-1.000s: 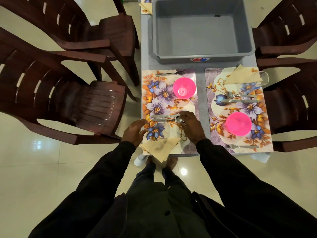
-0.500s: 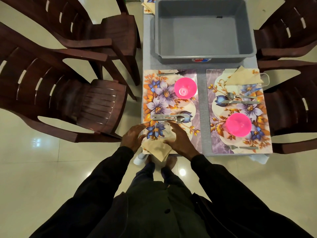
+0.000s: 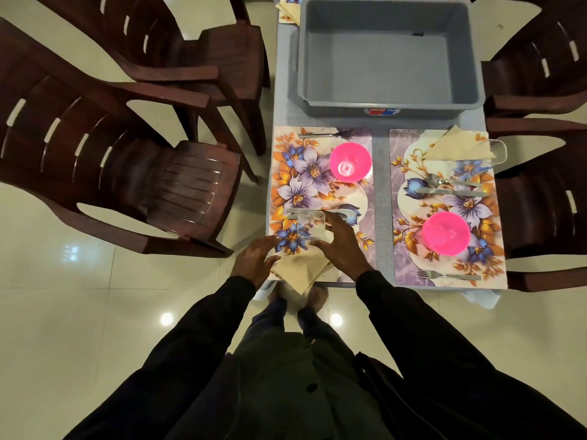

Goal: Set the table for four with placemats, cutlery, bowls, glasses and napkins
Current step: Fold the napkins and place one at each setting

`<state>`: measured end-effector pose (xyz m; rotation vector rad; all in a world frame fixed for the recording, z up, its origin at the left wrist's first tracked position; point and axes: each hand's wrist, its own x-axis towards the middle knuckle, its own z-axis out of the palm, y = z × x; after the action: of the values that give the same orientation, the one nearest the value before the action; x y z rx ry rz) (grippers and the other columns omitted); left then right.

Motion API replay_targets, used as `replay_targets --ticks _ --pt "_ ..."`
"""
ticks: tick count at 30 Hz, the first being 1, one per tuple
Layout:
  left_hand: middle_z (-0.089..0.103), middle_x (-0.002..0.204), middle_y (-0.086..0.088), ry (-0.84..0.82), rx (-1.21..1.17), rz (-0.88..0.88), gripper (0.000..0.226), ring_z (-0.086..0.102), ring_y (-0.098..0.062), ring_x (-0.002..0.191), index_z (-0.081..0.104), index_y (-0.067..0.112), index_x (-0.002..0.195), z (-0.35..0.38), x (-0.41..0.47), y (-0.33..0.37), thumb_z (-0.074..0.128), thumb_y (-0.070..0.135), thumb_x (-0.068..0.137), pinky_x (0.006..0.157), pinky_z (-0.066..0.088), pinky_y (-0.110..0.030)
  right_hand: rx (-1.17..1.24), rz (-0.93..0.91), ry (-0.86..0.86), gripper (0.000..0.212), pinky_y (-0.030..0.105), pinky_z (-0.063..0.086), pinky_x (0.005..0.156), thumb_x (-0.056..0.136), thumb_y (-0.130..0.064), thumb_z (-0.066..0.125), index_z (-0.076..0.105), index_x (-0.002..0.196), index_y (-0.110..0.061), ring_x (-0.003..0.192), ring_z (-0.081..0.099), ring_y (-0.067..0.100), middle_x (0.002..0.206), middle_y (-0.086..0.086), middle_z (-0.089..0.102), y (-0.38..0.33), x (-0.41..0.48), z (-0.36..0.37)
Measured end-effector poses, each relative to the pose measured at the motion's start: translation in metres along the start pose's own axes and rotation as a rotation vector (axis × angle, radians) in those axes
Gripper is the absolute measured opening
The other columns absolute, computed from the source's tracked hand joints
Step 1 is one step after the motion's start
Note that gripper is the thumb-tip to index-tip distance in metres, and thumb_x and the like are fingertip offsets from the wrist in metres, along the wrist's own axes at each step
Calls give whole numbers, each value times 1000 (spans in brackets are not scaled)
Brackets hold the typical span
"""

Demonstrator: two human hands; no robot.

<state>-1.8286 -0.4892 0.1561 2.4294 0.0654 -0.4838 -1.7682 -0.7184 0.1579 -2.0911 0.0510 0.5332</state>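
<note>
On the left floral placemat [image 3: 286,173] sit a pink bowl [image 3: 350,161], a fork [image 3: 324,134] along the far edge, and a knife and spoon [image 3: 293,211] across the middle. My right hand [image 3: 341,246] is shut on a clear glass [image 3: 311,224] just in front of that cutlery. A beige folded napkin [image 3: 301,271] lies at the near edge and hangs over the table. My left hand [image 3: 255,260] rests with spread fingers at the mat's near-left corner, touching the napkin. The right placemat [image 3: 400,154] carries a pink bowl [image 3: 444,233], cutlery, a napkin [image 3: 457,147] and a glass [image 3: 500,150].
A grey plastic tub [image 3: 387,58] stands on the table beyond both mats. Dark brown chairs flank the table on the left [image 3: 178,192] and right [image 3: 540,201]. Another mat with a napkin [image 3: 287,9] shows at the far end. A glossy tiled floor surrounds me.
My right hand left the knife and spoon, drew back toward me and closed around the clear glass. My left hand stayed at the mat's near-left corner.
</note>
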Motion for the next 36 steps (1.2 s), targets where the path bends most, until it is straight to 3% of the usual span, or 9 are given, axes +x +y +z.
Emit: replay_targets --ticks 17,21,23,26,28,31,36 --pt "55 147 -8 -58 36 -8 49 52 -28 135 55 15 143 14 -12 0 68 23 97 112 40 -39 -10 -36 6 73 43 43 114 86 -26 81 42 148 -18 136 49 19 149 3 51 4 4 2" --pt "58 144 -8 -46 38 23 48 54 -29 132 58 15 140 18 -16 -1 71 21 95 109 43 -39 21 -79 7 83 27 35 112 84 -21 83 35 151 -16 135 39 7 155 4 42 6 -4 -2" --pt "59 143 -9 -41 41 34 46 56 -30 130 61 15 138 20 -19 -1 72 20 94 108 45 -40 25 -81 67 75 28 37 113 86 -23 81 39 149 -18 136 41 9 153 2 44 17 -16 2" --pt "64 137 -12 -11 46 45 43 61 -32 124 66 12 132 24 -24 -1 76 18 90 105 48 -42 -147 -145 158 49 43 46 111 94 -19 71 52 139 -15 134 48 22 144 7 51 45 -43 14" --pt "65 134 -12 -1 40 42 42 63 -33 121 68 11 129 28 -27 -3 78 17 88 103 50 -44 -354 -313 115 39 49 52 103 91 -12 73 63 129 -10 129 54 29 136 13 59 59 -56 25" --pt "64 135 -10 -6 35 32 41 63 -31 122 68 14 129 33 -33 -6 77 22 90 103 51 -45 -596 -554 -29 47 46 52 104 78 -9 86 69 122 -11 126 58 35 132 16 64 71 -64 43" --pt "65 134 -10 4 50 51 41 64 -31 121 68 16 128 38 -35 -9 78 21 88 101 54 -50 -683 -489 -55 53 46 48 106 76 -13 88 68 125 -17 133 52 37 141 16 56 77 -65 49"
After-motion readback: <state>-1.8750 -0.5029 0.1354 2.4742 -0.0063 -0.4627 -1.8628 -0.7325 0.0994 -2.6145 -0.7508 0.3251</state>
